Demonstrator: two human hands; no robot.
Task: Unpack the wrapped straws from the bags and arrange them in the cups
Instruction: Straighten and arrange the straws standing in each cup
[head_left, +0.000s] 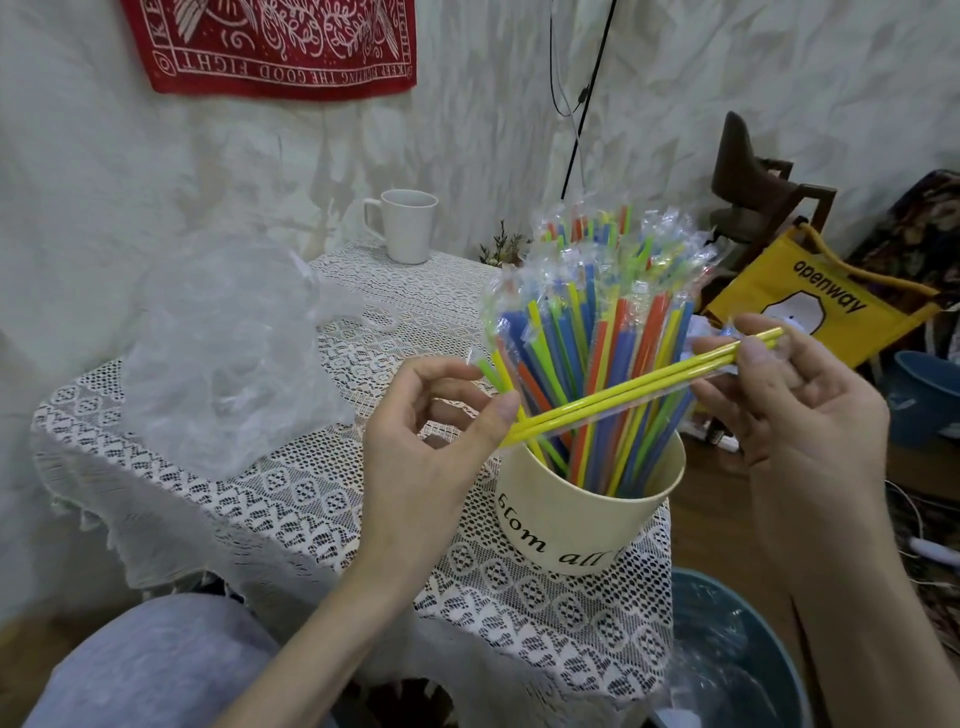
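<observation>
A cream paper cup (582, 525) with black lettering stands at the table's right edge, packed with several wrapped straws (597, 322) in blue, orange, green and yellow. Two yellow wrapped straws (639, 383) lie slanted across the front of the bunch, just above the cup's rim. My left hand (431, 447) pinches their lower left end between thumb and fingers. My right hand (795, 400) pinches their upper right end. A crumpled clear plastic bag (223, 358) lies on the table's left side. A white mug (408, 226) stands at the far edge, with nothing showing above its rim.
The small table (322, 499) wears a white lace cloth. A blue bin (737, 654) lined with plastic sits low at the right. A yellow tote bag (810, 301), a wooden chair and cables crowd the right side. A knee in grey cloth is at the bottom left.
</observation>
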